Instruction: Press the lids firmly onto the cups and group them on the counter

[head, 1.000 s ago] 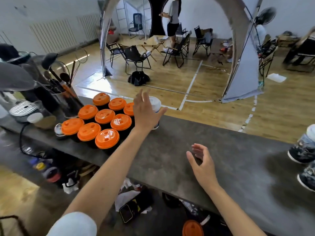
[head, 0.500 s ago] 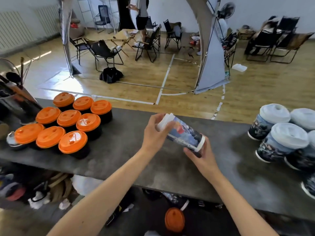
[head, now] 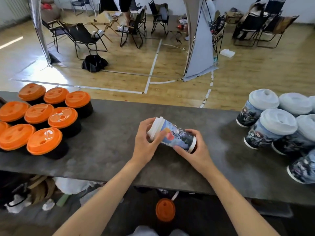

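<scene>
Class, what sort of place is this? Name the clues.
Probably a makeshift drinks stall in a hall: orange-lidded cups and white-lidded cups grouped on a counter, folding chairs on a line-marked wooden floor.

Bare hands [head: 146, 142]; bare forearms [head: 109, 189]

Your two bare forearms angled inward from below, with the wrists close together. Your left hand [head: 145, 143] was curled round the lidded end of a tilted cup [head: 177, 137]. Its fingers [head: 144, 122] wrapped over the far side and its thumb lay across the near side. Your right hand [head: 196, 150] gripped the cup's base end, with the fingers [head: 194, 132] hooked over the top and the thumb pressed against the near side. Your palms roughly faced each other, and the cup lay almost sideways between them.
</scene>
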The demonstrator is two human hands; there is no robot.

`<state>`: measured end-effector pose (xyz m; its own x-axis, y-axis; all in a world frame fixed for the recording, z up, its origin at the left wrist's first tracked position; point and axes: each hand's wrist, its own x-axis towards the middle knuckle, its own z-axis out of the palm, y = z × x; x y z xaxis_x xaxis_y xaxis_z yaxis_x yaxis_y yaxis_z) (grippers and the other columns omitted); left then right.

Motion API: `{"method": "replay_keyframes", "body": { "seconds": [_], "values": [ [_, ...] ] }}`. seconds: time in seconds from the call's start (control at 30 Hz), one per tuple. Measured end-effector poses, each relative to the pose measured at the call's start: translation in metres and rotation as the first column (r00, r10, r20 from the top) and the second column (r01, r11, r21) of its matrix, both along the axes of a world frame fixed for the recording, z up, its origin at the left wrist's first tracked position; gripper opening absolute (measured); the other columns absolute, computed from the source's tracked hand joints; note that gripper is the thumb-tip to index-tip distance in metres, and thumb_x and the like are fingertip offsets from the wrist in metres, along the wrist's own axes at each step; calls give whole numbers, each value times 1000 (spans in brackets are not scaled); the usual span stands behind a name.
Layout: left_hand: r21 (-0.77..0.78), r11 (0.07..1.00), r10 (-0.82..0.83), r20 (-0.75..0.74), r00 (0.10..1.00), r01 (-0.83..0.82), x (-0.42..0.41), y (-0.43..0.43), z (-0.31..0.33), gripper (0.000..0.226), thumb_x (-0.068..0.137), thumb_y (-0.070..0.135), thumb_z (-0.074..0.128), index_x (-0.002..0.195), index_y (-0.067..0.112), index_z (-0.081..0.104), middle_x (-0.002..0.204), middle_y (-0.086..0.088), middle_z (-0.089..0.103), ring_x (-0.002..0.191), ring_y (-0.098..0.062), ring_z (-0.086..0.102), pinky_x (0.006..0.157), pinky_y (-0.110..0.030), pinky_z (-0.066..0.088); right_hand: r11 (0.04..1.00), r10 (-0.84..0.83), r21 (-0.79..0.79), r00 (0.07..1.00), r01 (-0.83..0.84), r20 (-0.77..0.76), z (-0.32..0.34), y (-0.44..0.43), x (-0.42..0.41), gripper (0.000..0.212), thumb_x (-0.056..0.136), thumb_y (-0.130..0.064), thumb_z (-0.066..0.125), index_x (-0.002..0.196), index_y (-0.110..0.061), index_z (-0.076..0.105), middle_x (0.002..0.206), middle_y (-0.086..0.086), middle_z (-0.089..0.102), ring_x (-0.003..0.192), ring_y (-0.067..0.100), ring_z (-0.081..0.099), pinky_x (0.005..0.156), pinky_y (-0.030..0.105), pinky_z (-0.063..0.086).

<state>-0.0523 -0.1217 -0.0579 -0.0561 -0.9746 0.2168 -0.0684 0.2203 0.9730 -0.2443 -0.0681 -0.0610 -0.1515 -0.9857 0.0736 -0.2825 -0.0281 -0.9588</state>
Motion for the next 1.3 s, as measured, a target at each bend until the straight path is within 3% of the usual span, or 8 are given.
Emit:
{"method": "replay_keyframes", "body": {
  "seconds": [0.1, 0.17, 0.37, 0.7, 0.83, 1.03, 1.23, 1.3],
  "values": [
    [50, 998, -28, -28, 999, 29, 1, -1, -1, 52, 95, 51, 59, 136, 18, 53, 124, 10, 66, 115, -12, 66, 91, -28, 56, 1000, 2, 6, 1000, -1, -7, -1, -1, 0, 71, 69, -31, 91, 127, -24, 51, 119, -11, 63, 104, 1, 66, 82, 16, 54],
    [84, 995, -48, -39, 998, 51, 2, -2, -1, 55, 97, 52, 49, 138, 15, 51, 120, 21, 67, 113, -5, 66, 90, -20, 53, 1000, -12, 13, 1000, 12, 20, 0, -2, 0, 69, 67, -36, 89, 124, -24, 53, 117, -10, 66, 102, 2, 68, 80, 19, 56],
    [135, 989, -58, -67, 996, 66, 3, -7, -5, 70, 85, 61, 62, 138, 18, 50, 129, -3, 64, 118, -19, 66, 89, -28, 57, 999, -11, 35, 1000, 9, 29, 0, -1, -2, 75, 66, -34, 92, 127, -32, 50, 122, -11, 62, 107, 4, 66, 85, 21, 57],
    [169, 978, -104, -114, 988, 123, 4, -8, -2, 62, 84, 62, 59, 134, 27, 50, 127, -2, 64, 117, -22, 67, 86, -25, 56, 999, 14, 42, 1000, -14, -2, 3, 0, 2, 80, 63, -33, 93, 128, -34, 47, 123, -13, 59, 109, 1, 64, 82, 18, 56],
    [187, 970, -126, -145, 981, 152, 7, -8, -3, 67, 85, 61, 57, 138, 20, 50, 126, -6, 64, 112, -17, 69, 85, -24, 56, 998, 32, 49, 999, -31, -22, 2, 0, 0, 69, 65, -39, 89, 124, -30, 54, 114, -10, 66, 100, 5, 68, 78, 22, 58],
    [182, 979, -73, -104, 992, 91, 9, -10, -7, 49, 85, 56, 64, 125, 27, 57, 117, -8, 68, 109, -27, 70, 88, -45, 62, 998, 64, 27, 993, -61, -97, 1, -1, 3, 74, 68, -42, 86, 132, -27, 53, 123, -11, 60, 108, 3, 62, 80, 16, 55],
    [205, 960, -166, -130, 978, 190, 11, -11, -3, 55, 88, 60, 55, 135, 33, 50, 126, 6, 65, 118, -17, 67, 91, -28, 57, 997, 56, 56, 998, -54, -31, 0, -2, 2, 66, 74, -42, 79, 132, -31, 50, 121, -12, 62, 107, 1, 64, 76, 18, 57],
    [193, 967, -138, -143, 980, 165, 10, -11, -2, 58, 87, 57, 58, 136, 26, 51, 126, 1, 66, 116, -15, 68, 89, -25, 57, 996, 57, 63, 998, -56, -15, -1, -3, 2, 66, 76, -43, 76, 134, -30, 48, 123, -11, 61, 109, 0, 64, 78, 18, 56]
  ]
}}
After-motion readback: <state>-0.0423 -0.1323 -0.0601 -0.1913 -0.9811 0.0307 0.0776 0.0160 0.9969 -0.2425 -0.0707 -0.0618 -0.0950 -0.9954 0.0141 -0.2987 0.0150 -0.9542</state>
